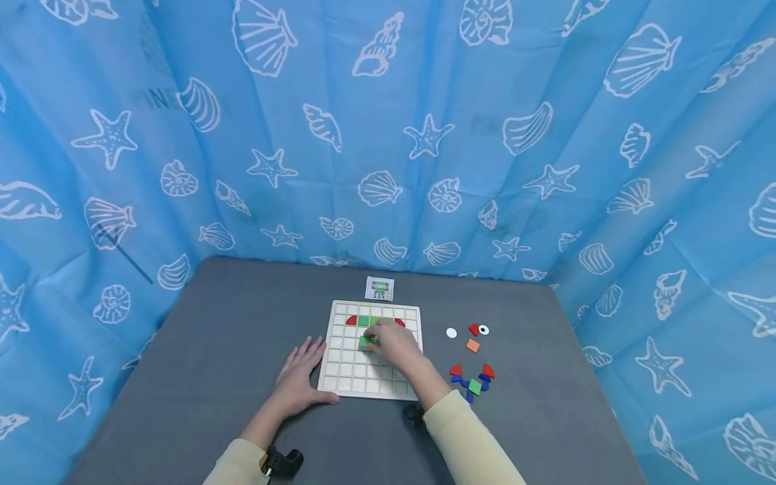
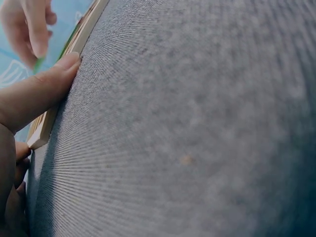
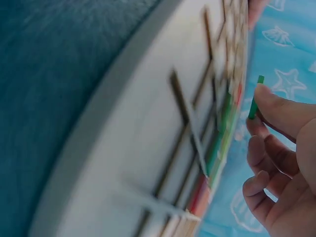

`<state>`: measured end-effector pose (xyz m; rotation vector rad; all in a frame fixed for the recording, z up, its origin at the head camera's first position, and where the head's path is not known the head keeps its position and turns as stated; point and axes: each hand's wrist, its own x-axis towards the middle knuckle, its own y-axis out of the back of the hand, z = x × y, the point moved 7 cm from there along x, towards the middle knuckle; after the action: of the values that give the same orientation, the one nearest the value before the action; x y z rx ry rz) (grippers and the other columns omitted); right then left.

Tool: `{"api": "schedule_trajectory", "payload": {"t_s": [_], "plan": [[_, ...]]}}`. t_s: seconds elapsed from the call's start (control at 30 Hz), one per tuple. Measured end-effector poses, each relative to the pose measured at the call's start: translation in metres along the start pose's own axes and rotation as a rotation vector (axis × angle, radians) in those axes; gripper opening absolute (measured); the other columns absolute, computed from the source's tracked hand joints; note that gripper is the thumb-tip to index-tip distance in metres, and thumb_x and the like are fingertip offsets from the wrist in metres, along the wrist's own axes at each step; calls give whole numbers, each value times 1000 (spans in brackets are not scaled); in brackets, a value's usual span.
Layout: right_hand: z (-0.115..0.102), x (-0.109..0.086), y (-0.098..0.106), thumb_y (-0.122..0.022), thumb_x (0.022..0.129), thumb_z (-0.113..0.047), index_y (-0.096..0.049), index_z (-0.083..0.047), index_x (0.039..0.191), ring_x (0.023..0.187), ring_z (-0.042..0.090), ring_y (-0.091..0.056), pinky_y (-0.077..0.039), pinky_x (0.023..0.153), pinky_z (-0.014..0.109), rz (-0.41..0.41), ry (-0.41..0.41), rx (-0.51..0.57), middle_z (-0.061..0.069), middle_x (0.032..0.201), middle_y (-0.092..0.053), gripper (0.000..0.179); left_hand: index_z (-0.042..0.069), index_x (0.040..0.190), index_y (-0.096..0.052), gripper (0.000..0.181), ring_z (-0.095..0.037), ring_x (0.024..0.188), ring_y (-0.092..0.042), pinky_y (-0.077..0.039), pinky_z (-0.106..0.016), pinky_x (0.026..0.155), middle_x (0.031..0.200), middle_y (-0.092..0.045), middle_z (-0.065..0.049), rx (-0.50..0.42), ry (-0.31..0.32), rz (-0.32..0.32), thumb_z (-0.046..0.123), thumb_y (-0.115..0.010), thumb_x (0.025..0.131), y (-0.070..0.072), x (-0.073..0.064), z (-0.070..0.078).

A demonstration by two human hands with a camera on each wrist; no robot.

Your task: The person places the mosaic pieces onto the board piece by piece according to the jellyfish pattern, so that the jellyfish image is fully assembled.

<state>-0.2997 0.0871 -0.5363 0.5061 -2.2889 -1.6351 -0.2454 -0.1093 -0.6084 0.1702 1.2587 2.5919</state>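
A white gridded board [image 1: 364, 395] lies on the grey table. My left hand [image 1: 297, 384] rests at its near left corner, fingers spread along the left side. In the left wrist view the thumb [image 2: 52, 79] lies against the board's near edge. My right hand [image 1: 395, 347] is over the middle of the board and pinches a thin green square tile [image 3: 255, 98] between thumb and fingers. On an upper row of the board sit a red quarter-round piece [image 1: 351, 320], green tiles [image 1: 363, 320] and another red piece [image 1: 399, 322], partly hidden by the right hand.
A small picture card [image 1: 379, 288] lies behind the board. To the right are loose pieces: white discs [image 1: 451, 333], an orange square [image 1: 473, 345], red pieces [image 1: 488, 371], several blue pieces [image 1: 469, 397] and a green square [image 1: 475, 386]. A blue shell-patterned curtain [image 1: 424, 202] hangs behind the table.
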Motion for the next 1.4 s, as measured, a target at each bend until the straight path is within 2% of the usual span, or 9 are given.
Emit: {"api": "schedule_trajectory", "payload": {"t_s": [0.1, 0.2, 0.57, 0.77, 0.9, 1.07, 1.2, 1.4], "plan": [[-3, 8, -12, -79, 89, -29, -77, -19, 113, 98, 14, -67, -58, 82, 35, -52, -14, -8, -4, 104, -70, 26, 10, 160, -30, 128, -34, 157, -12, -10, -55, 125, 167, -26, -10, -4, 13, -12, 71, -84, 61, 0, 0, -2], [-5, 12, -17, -79, 89, -28, -77, -19, 113, 97, 14, -66, -57, 83, 35, -63, -22, -21, -3, 102, -69, 26, 10, 160, -30, 129, -34, 157, -12, -10, -56, 125, 167, -25, -10, -5, 21, -21, 72, -83, 61, -1, 1, -2], [-5, 13, -12, -82, 86, -26, -78, -19, 112, 94, 13, -64, -57, 81, 35, -72, -50, -62, -3, 102, -67, 27, 11, 160, -29, 129, -34, 157, -11, -10, -56, 125, 167, -25, -9, -5, 30, -17, 72, -83, 60, -1, 3, 0], [-4, 4, -4, -80, 88, -29, -77, -19, 113, 100, 15, -66, -58, 85, 37, -50, -51, -24, -3, 107, -69, 28, 9, 159, -31, 129, -35, 156, -13, -12, -56, 125, 166, -27, -11, -4, 19, -11, 72, -84, 59, -1, 2, 2], [1, -9, 7, -78, 90, -29, -77, -18, 113, 100, 16, -67, -58, 83, 39, 4, -43, 18, -3, 107, -70, 26, 11, 160, -30, 130, -34, 157, -11, -10, -56, 125, 167, -25, -9, -7, 32, -27, 73, -83, 59, -3, 1, 2], [12, -24, 26, -77, 91, -26, -77, -15, 112, 93, 17, -68, -58, 76, 39, 93, -35, 45, 0, 106, -71, 24, 13, 160, -29, 131, -32, 157, -10, -9, -56, 126, 168, -23, -8, -16, 44, -30, 75, -82, 59, -3, 2, 1], [32, -33, 36, -79, 89, -22, -78, -13, 111, 81, 14, -63, -53, 66, 32, 115, -101, 66, 2, 105, -71, 24, 13, 161, -28, 132, -32, 157, -9, -9, -55, 126, 168, -23, -8, -13, 36, -32, 75, -82, 58, -4, 2, -1], [62, -44, 45, -81, 87, -21, -78, -13, 110, 75, 12, -57, -50, 62, 30, 124, -202, 94, 1, 94, -67, 25, 13, 161, -28, 132, -33, 157, -9, -9, -55, 126, 168, -24, -8, -15, 42, -30, 74, -83, 58, -3, 3, -4]]}}
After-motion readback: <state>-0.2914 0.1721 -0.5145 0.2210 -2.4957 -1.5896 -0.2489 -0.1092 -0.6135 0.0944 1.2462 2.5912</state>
